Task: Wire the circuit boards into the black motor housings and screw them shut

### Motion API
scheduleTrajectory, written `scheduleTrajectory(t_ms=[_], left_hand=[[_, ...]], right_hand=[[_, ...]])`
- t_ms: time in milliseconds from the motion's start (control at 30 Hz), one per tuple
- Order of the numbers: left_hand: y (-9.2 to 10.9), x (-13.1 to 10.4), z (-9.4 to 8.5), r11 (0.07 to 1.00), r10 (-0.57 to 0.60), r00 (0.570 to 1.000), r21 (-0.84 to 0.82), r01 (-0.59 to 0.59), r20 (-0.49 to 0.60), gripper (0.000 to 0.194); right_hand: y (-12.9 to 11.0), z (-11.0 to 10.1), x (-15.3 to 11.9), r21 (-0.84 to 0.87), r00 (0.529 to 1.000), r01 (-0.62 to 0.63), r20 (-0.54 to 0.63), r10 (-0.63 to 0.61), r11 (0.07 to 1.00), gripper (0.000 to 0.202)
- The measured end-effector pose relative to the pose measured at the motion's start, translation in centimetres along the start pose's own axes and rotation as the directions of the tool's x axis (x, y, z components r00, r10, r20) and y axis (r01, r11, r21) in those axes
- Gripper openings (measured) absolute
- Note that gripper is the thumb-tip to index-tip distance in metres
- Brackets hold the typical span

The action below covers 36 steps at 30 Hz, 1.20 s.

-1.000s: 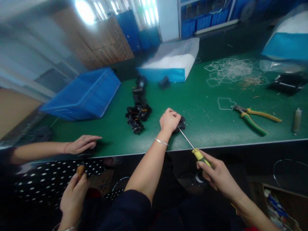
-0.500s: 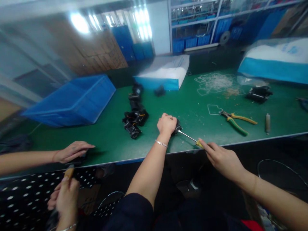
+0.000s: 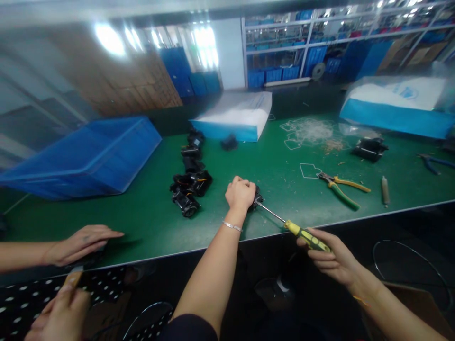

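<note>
My left hand [image 3: 240, 193] is closed over a small black part [image 3: 256, 198], pressing it to the green bench near its front edge. Most of that part is hidden under my fingers. A yellow-and-black screwdriver [image 3: 307, 237] slants from the part down to the right, its metal tip touching the part's right side. Around the handle are the fingers and thumb of my right hand [image 3: 332, 258], beyond the bench edge. Several similar black parts [image 3: 192, 184] lie in a row left of my left hand.
Yellow-and-green pliers [image 3: 337, 187] lie to the right, near a small tube [image 3: 385, 192] and a heap of thin white wire-like loops [image 3: 309, 131]. A blue bin [image 3: 88, 156] stands left. At lower left, a co-worker's hands [image 3: 83, 241] work with an orange-handled tool.
My right hand has shifted its hold on the screwdriver, uncovering more of the handle. My left hand stays on the part. The whole view has shifted slightly.
</note>
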<state>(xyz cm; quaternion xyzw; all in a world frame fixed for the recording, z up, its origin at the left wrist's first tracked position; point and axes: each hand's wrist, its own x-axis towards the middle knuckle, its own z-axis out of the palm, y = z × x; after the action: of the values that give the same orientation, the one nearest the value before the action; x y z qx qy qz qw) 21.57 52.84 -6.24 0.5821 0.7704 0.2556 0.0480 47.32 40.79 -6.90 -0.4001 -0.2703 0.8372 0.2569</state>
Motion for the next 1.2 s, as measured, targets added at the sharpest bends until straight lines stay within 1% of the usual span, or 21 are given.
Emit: scheduleTrajectory(t_ms=[67,100,133,200,267,333,400,433,467,533,600,667,733,800,867,900,967,1000,1033,1100,1200], left_hand=[[0.1,0.0,-0.1,1.0,-0.007,1.0,0.012,0.007,0.005,0.027],[0.1,0.0,-0.2,1.0,-0.01,1.0,0.019,0.01,0.009,0.027],[0.2,0.0,-0.3,1.0,-0.011,1.0,0.027,0.011,0.016,0.027],[0.3,-0.1,-0.5,0.999,-0.018,0.999,0.049,0.017,0.027,0.027],[0.4,-0.1,-0.6,0.997,-0.03,0.999,0.073,0.027,0.033,0.028],[0.5,-0.1,-0.6,0.995,-0.042,0.998,0.091,0.039,0.038,0.028],[0.4,-0.1,-0.6,0.994,-0.049,0.998,0.097,0.045,0.042,0.028],[0.4,-0.1,-0.5,0.994,-0.05,0.998,0.098,0.046,0.041,0.028],[0.4,-0.1,-0.5,0.994,-0.051,0.998,0.097,0.047,0.04,0.028],[0.3,-0.1,-0.5,0.995,-0.05,0.998,0.091,0.047,0.034,0.028],[0.4,-0.1,-0.5,0.995,-0.046,0.998,0.085,0.043,0.031,0.029],[0.4,-0.1,-0.6,0.996,-0.045,0.999,0.084,0.042,0.028,0.029],[0.5,-0.1,-0.7,0.996,-0.044,0.999,0.085,0.041,0.03,0.029],[0.5,-0.1,-0.7,0.995,-0.044,0.998,0.087,0.041,0.035,0.028],[0.6,-0.1,-0.7,0.996,-0.042,0.998,0.086,0.039,0.036,0.027],[0.6,-0.1,-0.7,0.996,-0.043,0.998,0.085,0.04,0.037,0.027],[0.6,0.0,-0.8,0.996,-0.046,0.998,0.081,0.043,0.043,0.027],[0.6,0.0,-0.8,0.996,-0.05,0.998,0.079,0.046,0.048,0.028],[0.6,0.1,-0.8,0.996,-0.056,0.997,0.078,0.051,0.055,0.028],[0.6,0.2,-0.8,0.995,-0.063,0.996,0.077,0.058,0.066,0.029],[0.5,0.3,-0.7,0.995,-0.06,0.996,0.082,0.054,0.064,0.03]], right_hand=[[-0.4,0.1,0.0,-0.328,0.982,0.16,-0.045,-0.184,0.931,0.039],[-0.7,0.1,-0.1,-0.527,0.95,0.246,-0.034,-0.31,0.813,0.038],[-0.9,-0.1,-0.2,-0.717,0.903,0.309,0.015,-0.43,0.625,0.039],[-1.2,-0.8,-0.3,-0.942,0.797,0.315,0.196,-0.571,0.116,0.044],[-1.3,-1.8,-0.3,-0.913,0.708,0.245,0.399,-0.582,-0.327,0.048],[-1.1,-2.6,-0.2,-0.819,0.664,0.209,0.52,-0.538,-0.534,0.05],[-0.8,-2.8,-0.2,-0.843,0.632,0.225,0.508,-0.585,-0.488,0.049],[-0.6,-2.6,-0.2,-0.9,0.628,0.241,0.43,-0.648,-0.363,0.047],[-0.5,-2.3,-0.3,-0.951,0.646,0.261,0.302,-0.702,-0.169,0.047],[-0.4,-1.7,-0.5,-0.884,0.75,0.308,-0.003,-0.662,0.353,0.048],[-0.4,-1.2,-0.6,-0.524,0.878,0.309,-0.163,-0.45,0.793,0.045],[-0.4,-0.9,-0.7,-0.124,0.956,0.232,-0.154,-0.249,0.965,0.043],[-0.4,-0.7,-0.7,0.015,0.989,0.111,-0.104,-0.109,0.994,0.048],[-0.4,-0.6,-0.8,-0.144,0.99,0.074,-0.111,-0.091,0.987,0.049],[-0.4,-0.5,-1.1,-0.512,0.941,0.203,-0.133,-0.311,0.835,0.038],[-0.4,-0.6,-1.3,-0.714,0.873,0.284,-0.083,-0.48,0.64,0.034],[-0.6,-0.7,-1.7,-0.942,0.687,0.328,0.188,-0.702,0.069,0.036],[-0.7,-0.8,-1.8,-0.937,0.619,0.29,0.338,-0.709,-0.193,0.04],[-0.7,-0.9,-1.9,-0.898,0.58,0.232,0.436,-0.688,-0.374,0.045],[-0.8,-1.0,-1.8,-0.868,0.562,0.121,0.46,-0.687,-0.482,0.05],[-0.7,-0.5,-1.3,-0.95,0.608,0.018,0.258,-0.751,-0.312,0.058]])
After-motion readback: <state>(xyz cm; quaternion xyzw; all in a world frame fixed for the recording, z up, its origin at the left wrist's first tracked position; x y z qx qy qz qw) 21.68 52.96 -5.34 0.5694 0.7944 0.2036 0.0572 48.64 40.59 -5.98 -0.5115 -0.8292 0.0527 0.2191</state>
